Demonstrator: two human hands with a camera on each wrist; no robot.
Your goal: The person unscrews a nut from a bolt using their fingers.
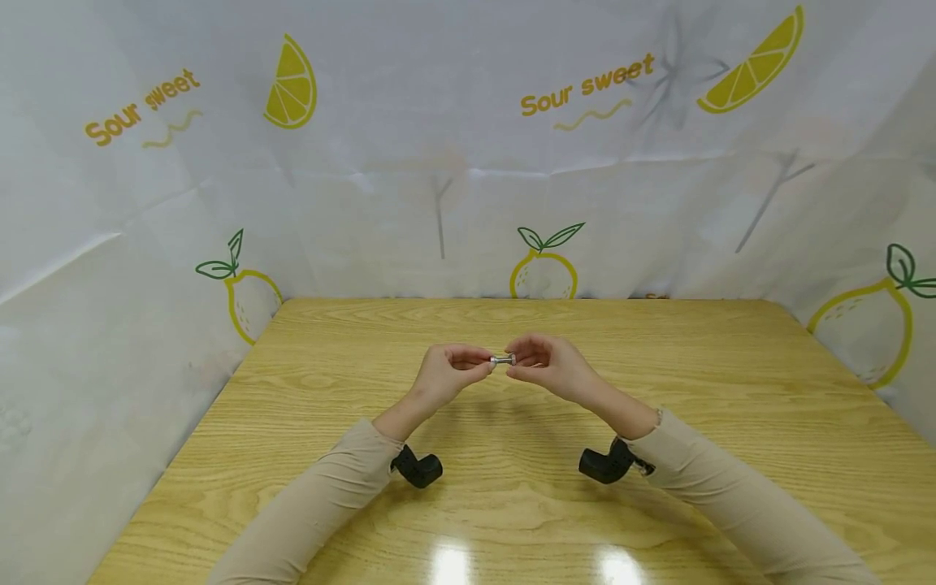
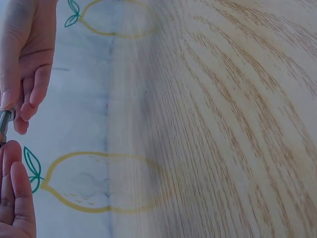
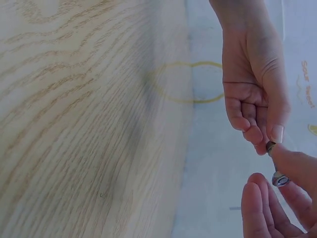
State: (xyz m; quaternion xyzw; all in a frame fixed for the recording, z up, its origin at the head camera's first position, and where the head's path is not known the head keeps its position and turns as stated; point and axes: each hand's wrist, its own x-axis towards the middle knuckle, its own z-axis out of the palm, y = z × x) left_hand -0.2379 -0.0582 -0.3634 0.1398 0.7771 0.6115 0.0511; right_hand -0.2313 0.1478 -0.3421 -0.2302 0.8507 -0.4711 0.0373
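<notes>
A small silver metal bolt [image 1: 503,360] lies roughly level between the two hands, above the table. My left hand [image 1: 448,372] pinches its left end between thumb and fingertips. From the other side, my right hand [image 1: 550,366] holds the wider end with thumb and fingers. In the left wrist view the bolt [image 2: 4,123] shows a threaded shank, partly cut off by the frame edge. The right wrist view shows its shiny rounded end [image 3: 280,179] by the right fingers and a darker end at the left fingertips; the right thumb hides some of the shank.
Beneath the hands is a wood-grain table [image 1: 351,504]. A white cloth [image 1: 380,219] with lemon prints hangs behind it and along the left. Black wrist mounts [image 1: 418,469] stick out inward from both beige sleeves [image 1: 314,496].
</notes>
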